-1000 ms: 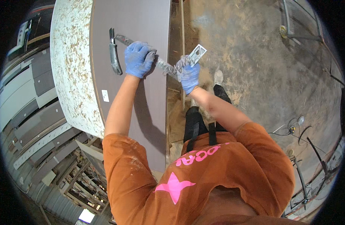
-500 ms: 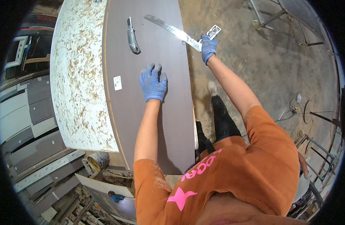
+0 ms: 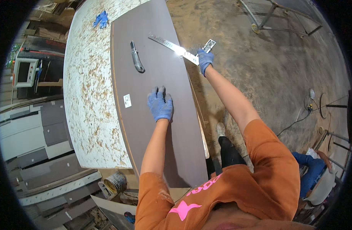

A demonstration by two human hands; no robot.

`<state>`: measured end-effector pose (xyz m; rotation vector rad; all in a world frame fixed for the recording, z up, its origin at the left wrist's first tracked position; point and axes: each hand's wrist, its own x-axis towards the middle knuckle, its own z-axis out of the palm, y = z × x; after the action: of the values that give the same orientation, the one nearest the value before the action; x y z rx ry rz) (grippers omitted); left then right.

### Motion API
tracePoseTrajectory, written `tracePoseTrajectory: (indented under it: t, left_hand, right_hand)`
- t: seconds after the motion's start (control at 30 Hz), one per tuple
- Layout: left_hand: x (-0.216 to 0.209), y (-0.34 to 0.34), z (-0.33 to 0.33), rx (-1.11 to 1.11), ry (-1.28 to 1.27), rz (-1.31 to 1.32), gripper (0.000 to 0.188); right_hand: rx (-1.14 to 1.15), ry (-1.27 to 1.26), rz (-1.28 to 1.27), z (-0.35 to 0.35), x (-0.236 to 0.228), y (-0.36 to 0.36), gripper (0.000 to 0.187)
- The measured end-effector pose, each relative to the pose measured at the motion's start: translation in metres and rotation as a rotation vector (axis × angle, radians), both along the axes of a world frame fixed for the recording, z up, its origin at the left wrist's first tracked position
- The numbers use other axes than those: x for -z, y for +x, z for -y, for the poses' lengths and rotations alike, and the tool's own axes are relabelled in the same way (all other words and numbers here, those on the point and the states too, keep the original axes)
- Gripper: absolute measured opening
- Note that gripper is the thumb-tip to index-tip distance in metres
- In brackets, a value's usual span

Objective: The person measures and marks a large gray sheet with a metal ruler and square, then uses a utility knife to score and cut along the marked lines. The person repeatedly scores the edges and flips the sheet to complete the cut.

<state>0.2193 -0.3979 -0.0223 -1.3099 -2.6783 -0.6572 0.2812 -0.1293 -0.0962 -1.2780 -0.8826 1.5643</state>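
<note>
Fingers spread on the left hand (image 3: 160, 106), clenched on the right hand (image 3: 205, 60). Flecked white bench (image 3: 91, 96) adjoins a grey-brown panel (image 3: 183, 153) beneath the left palm; across its edge, the right-held metal square (image 3: 178, 50); on the panel, a utility knife (image 3: 137, 61).

Head-worn fisheye view, facing down, close above the orange shirt (image 3: 245, 184), farther from the grey board (image 3: 162, 74)

Left hand (image 3: 160, 105): off the metal square (image 3: 168, 45), now farther down the board (image 3: 157, 69)
Blue gloves (image 3: 102, 19): come into view
</note>
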Motion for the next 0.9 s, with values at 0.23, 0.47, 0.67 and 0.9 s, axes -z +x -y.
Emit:
tracePoseTrajectory:
  t: [0.23,0.47,0.67,0.9]
  left_hand:
    - [0.015,-0.015,-0.007,0.158,-0.015,-0.048,0.047]
    - [0.025,-0.071,-0.079,0.337,0.181,0.040,0.048]
    - [0.028,-0.124,-0.163,0.378,0.265,-0.215,0.041]
    - [0.012,-0.133,-0.213,0.498,0.087,0.043,0.028]
  right_hand:
    - [-0.024,-0.012,-0.014,-0.011,0.002,0.012,0.012]
    - [-0.018,-0.033,0.022,-0.014,-0.003,0.027,0.015]
    - [-0.106,-0.020,0.151,-0.015,-0.008,0.033,0.017]
    - [-0.152,-0.034,0.122,-0.031,-0.011,0.037,0.015]
